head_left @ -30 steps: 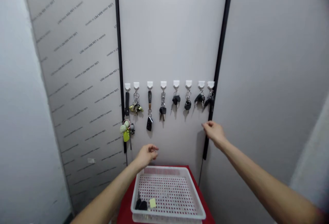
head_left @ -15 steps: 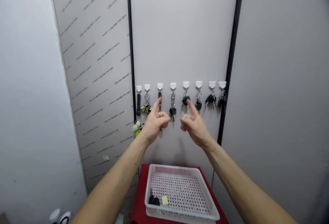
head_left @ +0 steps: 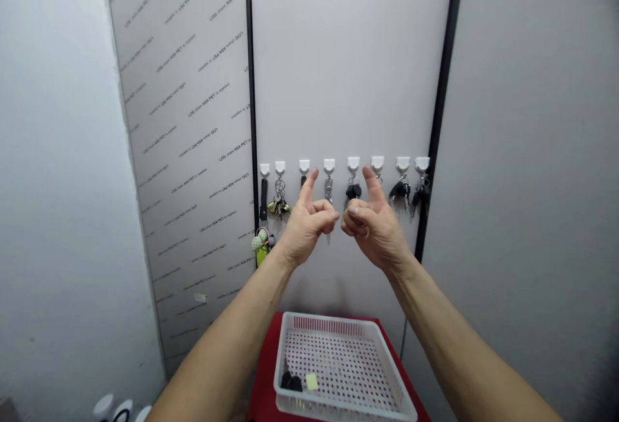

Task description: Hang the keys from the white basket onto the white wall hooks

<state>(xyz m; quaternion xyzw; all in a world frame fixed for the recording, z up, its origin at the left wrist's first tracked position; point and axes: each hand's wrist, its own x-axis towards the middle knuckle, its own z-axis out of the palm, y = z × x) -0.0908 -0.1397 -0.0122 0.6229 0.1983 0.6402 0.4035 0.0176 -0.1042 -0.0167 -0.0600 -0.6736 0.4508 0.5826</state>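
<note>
My left hand (head_left: 310,228) is raised in front of the row of hanging keys, index finger pointing up and the other fingers curled. Nothing is in it. Opposite it, my right hand (head_left: 376,227) makes the same pointing shape and is also bare. A small gap separates the two hands. Behind them hang a black strap (head_left: 264,199) with a green charm (head_left: 262,241), a bunch of brass keys (head_left: 279,206), a metal chain clip (head_left: 329,188), black-headed keys (head_left: 353,191) and more black keys (head_left: 400,191) at right. My hands cover some of the keys.
Several white hooks (head_left: 329,165) line the pale panel (head_left: 348,73), framed by black strips. Below, a white perforated basket (head_left: 329,325) stands on a red surface (head_left: 265,370). In it lie black-headed keys (head_left: 291,381) and a yellow square (head_left: 311,381). White cylindrical items (head_left: 103,407) sit at lower left.
Both hands have shifted right, and their index fingertips now reach higher, close to hook level. The view has shifted slightly. Keys and basket otherwise look the same.
</note>
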